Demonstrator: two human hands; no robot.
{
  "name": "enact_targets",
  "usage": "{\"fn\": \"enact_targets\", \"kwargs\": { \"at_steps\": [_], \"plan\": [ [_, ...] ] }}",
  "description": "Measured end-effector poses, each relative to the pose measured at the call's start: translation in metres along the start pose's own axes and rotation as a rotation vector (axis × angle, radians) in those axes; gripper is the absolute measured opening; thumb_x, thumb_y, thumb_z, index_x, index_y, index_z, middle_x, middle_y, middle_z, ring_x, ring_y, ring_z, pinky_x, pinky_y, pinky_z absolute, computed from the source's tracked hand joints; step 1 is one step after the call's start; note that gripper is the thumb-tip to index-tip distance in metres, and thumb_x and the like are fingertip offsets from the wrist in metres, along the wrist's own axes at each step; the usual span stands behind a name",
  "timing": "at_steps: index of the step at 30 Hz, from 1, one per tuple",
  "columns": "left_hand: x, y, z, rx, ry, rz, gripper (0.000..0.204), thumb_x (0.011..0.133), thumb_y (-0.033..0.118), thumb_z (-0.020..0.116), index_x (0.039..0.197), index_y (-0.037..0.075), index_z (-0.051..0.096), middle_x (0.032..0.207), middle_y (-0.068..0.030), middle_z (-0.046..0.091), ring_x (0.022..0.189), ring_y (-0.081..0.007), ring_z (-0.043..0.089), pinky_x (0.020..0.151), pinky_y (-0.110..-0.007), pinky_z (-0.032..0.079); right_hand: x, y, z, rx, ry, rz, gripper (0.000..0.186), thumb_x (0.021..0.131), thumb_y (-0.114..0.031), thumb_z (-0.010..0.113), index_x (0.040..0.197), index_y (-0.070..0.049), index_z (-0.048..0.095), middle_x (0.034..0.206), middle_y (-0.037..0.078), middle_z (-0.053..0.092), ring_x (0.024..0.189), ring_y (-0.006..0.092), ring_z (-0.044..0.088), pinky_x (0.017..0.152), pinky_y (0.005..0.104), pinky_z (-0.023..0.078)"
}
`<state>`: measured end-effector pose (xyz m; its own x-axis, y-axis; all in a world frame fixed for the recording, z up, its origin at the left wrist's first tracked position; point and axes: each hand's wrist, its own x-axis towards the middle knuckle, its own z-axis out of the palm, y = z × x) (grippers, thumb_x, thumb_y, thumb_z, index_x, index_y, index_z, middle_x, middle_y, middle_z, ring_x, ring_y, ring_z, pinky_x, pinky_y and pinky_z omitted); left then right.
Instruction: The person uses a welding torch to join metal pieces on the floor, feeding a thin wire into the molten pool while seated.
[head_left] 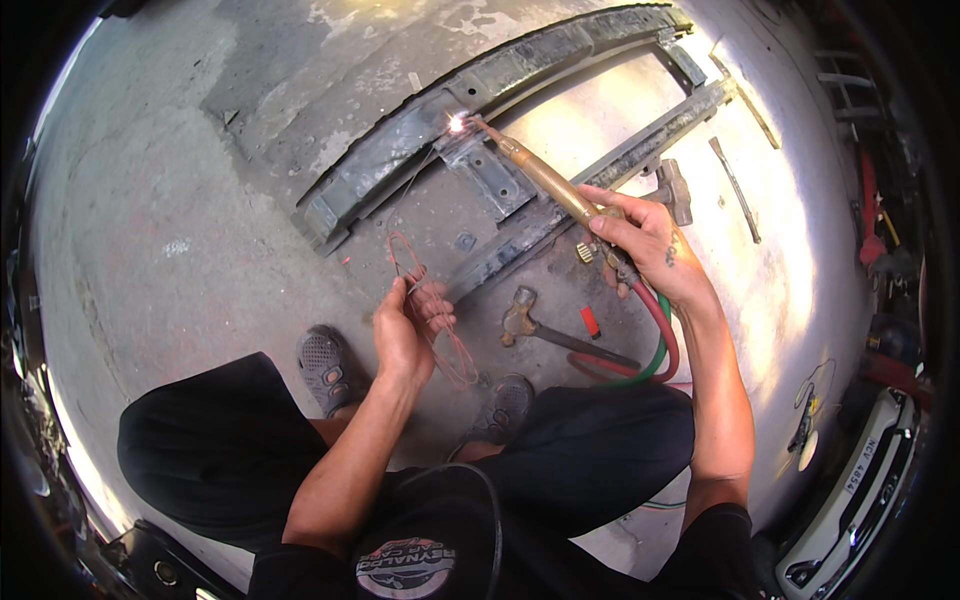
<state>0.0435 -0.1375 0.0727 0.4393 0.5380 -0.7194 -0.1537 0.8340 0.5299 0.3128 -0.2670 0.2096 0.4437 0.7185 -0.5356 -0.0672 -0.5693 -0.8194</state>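
Observation:
My right hand is closed round the brass handle of a gas welding torch, with a red and a green hose running from its rear. The torch tip touches or nearly touches a grey metal frame, where a bright glow shows at the joint of a bracket and the curved beam. In my left hand is a loose coil of thin copper-coloured wire. One straight end of it reaches up toward the glow. The flame itself is lost in the glare.
A hammer lies between my feet and the frame, beside a small red object. Another hammer head shows past my right hand. A metal bar lies farther right. At the lower right stands a car bumper.

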Motion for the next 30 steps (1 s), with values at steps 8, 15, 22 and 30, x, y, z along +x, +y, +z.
{"fn": "enact_targets", "kwargs": {
  "at_steps": [8,15,22,30],
  "plan": [
    [-0.0021,-0.0016,0.0003,0.027,0.004,-0.019,0.043,0.113,0.033,0.030,0.134,0.003,0.053,0.098,-0.0111,0.066,0.077,-0.0204,0.065,0.069,-0.037,0.057,-0.0011,0.0002,0.0009,0.024,0.020,-0.011,0.054,0.103,-0.025,0.064,0.149,0.000,0.053,0.088,0.006,0.067,0.052,0.0116,0.061,0.041,0.0259,0.047],
    [-0.0009,-0.0019,0.0002,0.036,0.006,-0.024,0.042,0.113,0.033,0.031,0.134,0.003,0.053,0.097,-0.0108,0.066,0.077,-0.0198,0.065,0.069,-0.037,0.057,-0.0014,0.0004,0.0004,0.030,0.018,-0.016,0.055,0.103,-0.026,0.064,0.150,-0.001,0.053,0.089,0.007,0.068,0.053,0.0116,0.061,0.041,0.0256,0.047],
    [0.0001,-0.0014,0.0015,0.028,0.003,-0.018,0.042,0.113,0.032,0.031,0.133,0.003,0.053,0.098,-0.0110,0.066,0.077,-0.0201,0.065,0.069,-0.037,0.057,-0.0022,-0.0005,0.0000,0.024,0.020,-0.014,0.056,0.102,-0.027,0.065,0.149,0.000,0.053,0.090,0.006,0.067,0.053,0.0115,0.061,0.041,0.0255,0.047],
    [0.0022,-0.0027,0.0000,0.026,-0.012,-0.023,0.042,0.113,0.033,0.030,0.133,0.003,0.052,0.098,-0.0110,0.066,0.077,-0.0202,0.065,0.070,-0.037,0.057,-0.0026,-0.0017,-0.0029,0.000,0.002,0.009,0.057,0.100,-0.025,0.065,0.149,0.001,0.052,0.093,0.009,0.068,0.059,0.0138,0.063,0.047,0.0293,0.049]
  ]
}}
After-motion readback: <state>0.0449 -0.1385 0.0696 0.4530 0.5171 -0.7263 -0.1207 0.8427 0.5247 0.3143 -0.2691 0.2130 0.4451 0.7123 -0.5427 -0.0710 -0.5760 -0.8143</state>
